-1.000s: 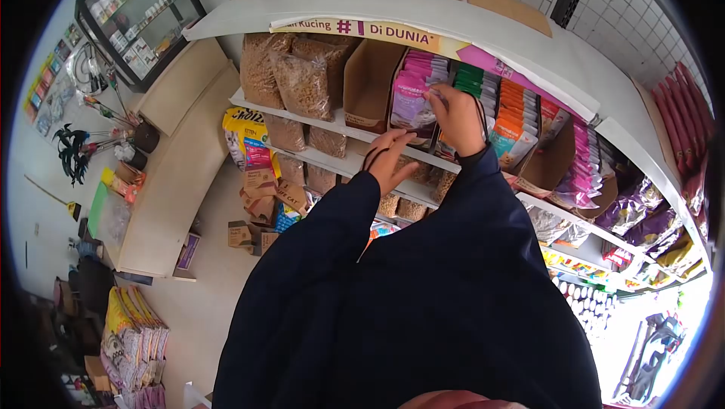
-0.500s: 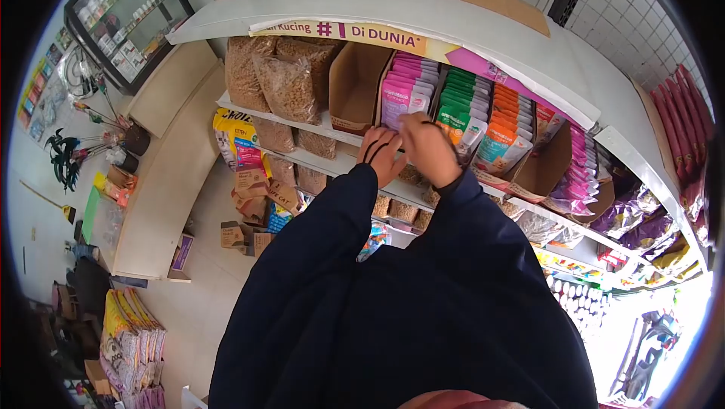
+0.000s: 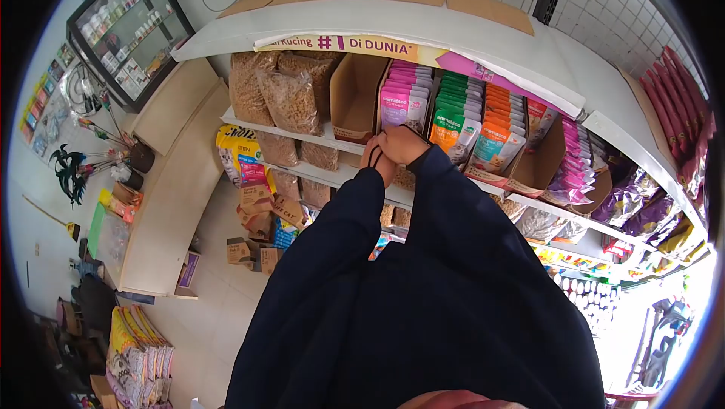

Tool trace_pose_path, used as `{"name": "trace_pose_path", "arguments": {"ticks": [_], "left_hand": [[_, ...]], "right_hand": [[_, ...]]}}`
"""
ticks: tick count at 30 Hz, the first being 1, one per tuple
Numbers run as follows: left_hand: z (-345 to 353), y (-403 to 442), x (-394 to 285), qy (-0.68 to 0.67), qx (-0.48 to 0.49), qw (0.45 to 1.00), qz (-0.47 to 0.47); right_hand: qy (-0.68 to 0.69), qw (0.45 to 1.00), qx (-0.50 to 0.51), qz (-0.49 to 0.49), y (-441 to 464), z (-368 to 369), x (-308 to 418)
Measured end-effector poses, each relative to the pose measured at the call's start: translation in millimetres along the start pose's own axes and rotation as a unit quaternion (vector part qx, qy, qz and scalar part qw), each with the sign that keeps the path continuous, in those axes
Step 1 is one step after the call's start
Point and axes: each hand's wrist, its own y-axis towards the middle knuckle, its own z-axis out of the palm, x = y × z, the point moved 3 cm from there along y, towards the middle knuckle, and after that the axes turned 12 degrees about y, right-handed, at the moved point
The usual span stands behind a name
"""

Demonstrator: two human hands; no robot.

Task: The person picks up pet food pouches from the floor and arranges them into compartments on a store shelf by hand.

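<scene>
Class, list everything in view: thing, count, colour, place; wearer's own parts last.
Large shelf unit: one, white, centre
Flat glossy pouches: many, pink, green and orange, upper shelf
Open cardboard boxes: several, brown, upper shelf
Clear plastic pellet bags: several, brown contents, shelves' left part
Tall glossy packs: several, dark red, far right
Framed glass cabinet: one, black, upper left
Long smooth counter: one, beige, left
Stacked sacks: several, yellow and white, lower left
Loose sleeves: two, navy, centre
Right hand: one, bare, below pouches
Left hand: one, bare, against right hand
</scene>
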Motion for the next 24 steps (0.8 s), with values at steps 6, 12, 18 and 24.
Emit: {"name": "trace_pose_path", "arguments": {"ticks": [6,12,18,24], "left_hand": [[-5.8,6.2,-0.9,-0.050,0.086,0.995,-0.018],[-11.7,5.1,-1.4,0.021,0.133,0.991,-0.002],[-13.6,-9.4,-5.3,0.018,0.080,0.997,-0.003],[-30.0,-24.3,-7.1,-0.020,-0.012,0.998,-0.050]], "right_hand": [[-0.104,0.994,0.029,0.030,21.8,11.6,-18.3],[-0.144,0.987,0.047,-0.046,5.9,2.1,-7.9],[-0.028,0.996,-0.085,-0.019,-9.0,-9.5,6.9],[0.036,0.990,-0.136,0.000,-28.7,-29.9,25.7]]}}
